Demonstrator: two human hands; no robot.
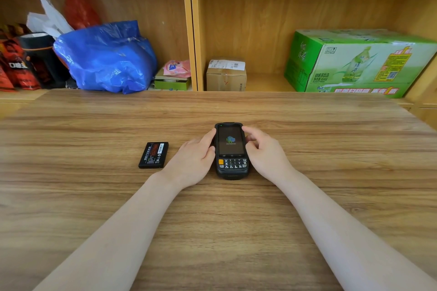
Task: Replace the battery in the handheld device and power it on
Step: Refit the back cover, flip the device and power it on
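Wood-grain tabletop (212, 231) fills the near frame, both bare forearms reaching in from the bottom corners. At centre, the handheld device (231, 151) lies face-up, screen lit with a boot logo. Left hand (194, 160) cups its left edge, fingers curled against the casing; right hand (264, 151) steadies the right edge, loosely curled, thumb by the top corner. A loose battery (153, 155) lies flat, left of centre, apart from the hands. My call: power-on looks underway, so keep it still, don't press keys. Beyond, a blue bag (106, 59) and green carton (359, 64) sit on the shelves.
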